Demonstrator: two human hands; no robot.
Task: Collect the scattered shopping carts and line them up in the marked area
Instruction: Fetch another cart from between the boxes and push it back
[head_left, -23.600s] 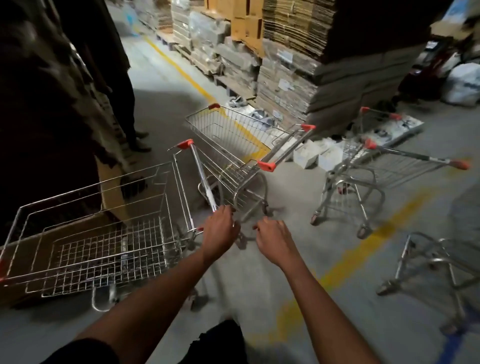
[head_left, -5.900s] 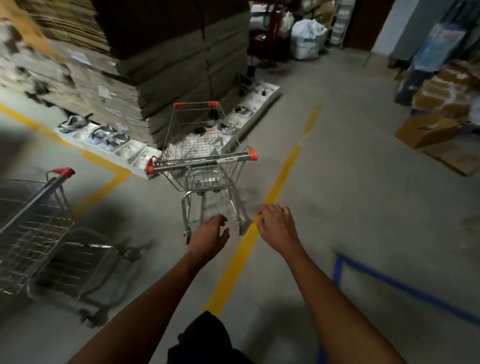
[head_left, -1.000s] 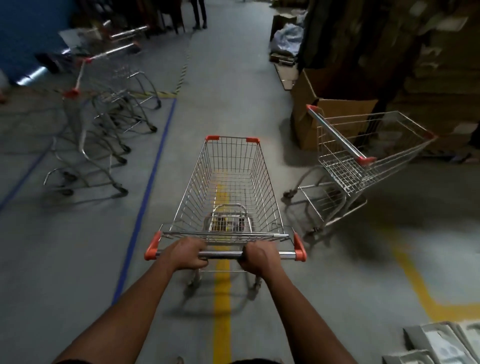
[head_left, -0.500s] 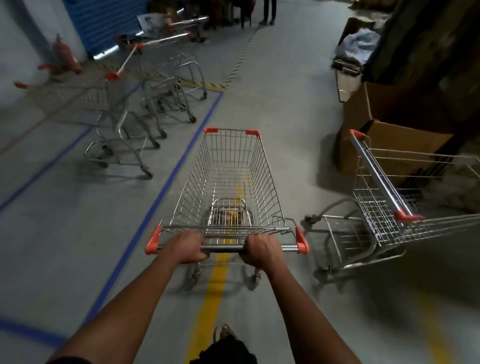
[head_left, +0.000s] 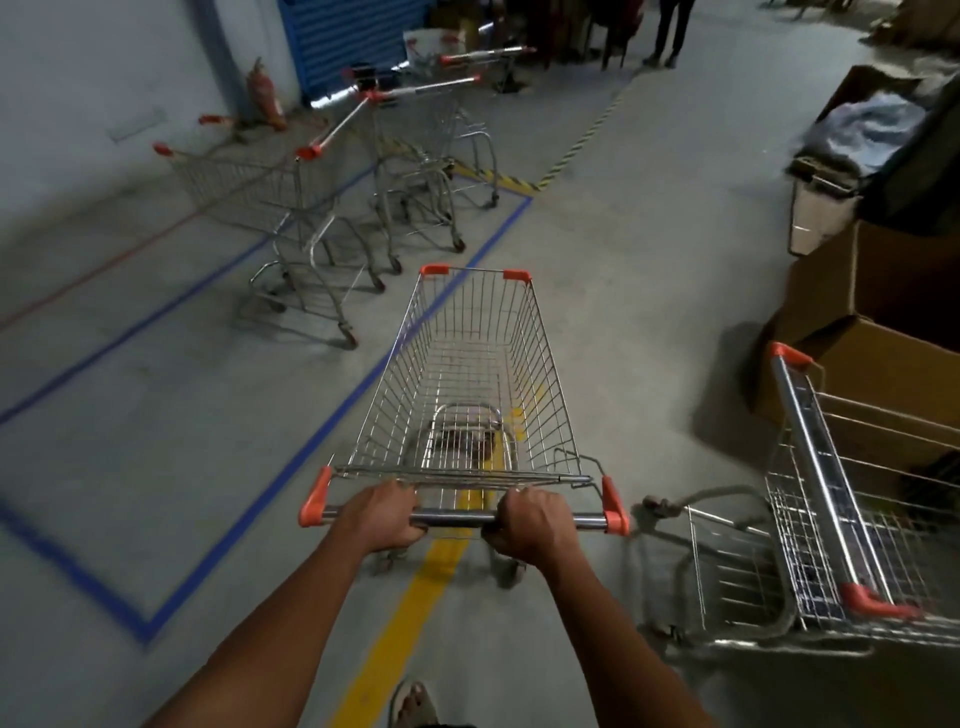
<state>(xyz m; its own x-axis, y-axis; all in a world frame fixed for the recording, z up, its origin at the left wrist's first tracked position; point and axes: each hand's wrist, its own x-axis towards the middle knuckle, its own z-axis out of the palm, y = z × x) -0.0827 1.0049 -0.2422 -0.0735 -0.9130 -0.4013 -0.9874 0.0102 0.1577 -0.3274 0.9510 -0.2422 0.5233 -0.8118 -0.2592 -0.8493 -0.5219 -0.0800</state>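
Note:
A wire shopping cart (head_left: 470, 364) with orange corner caps stands straight ahead of me on a yellow floor line. My left hand (head_left: 382, 514) and my right hand (head_left: 530, 522) both grip its steel handle bar. A blue taped outline (head_left: 332, 423) marks an area on the floor to the left. Inside it, several carts (head_left: 374, 171) stand nested in a row near the white wall. Another loose cart (head_left: 826, 525) stands close on my right, outside the tape, its handle towards me.
Open cardboard boxes (head_left: 883, 332) line the right side behind the loose cart. A red fire extinguisher (head_left: 265, 93) leans at the wall by a blue shutter. A person's legs (head_left: 670, 31) stand far ahead. Yellow-black hazard tape (head_left: 582, 140) runs up the aisle.
I have pushed the cart forward along the yellow line. The nested row and the blue outline are nearer on the left, and the loose cart has slid to my right side.

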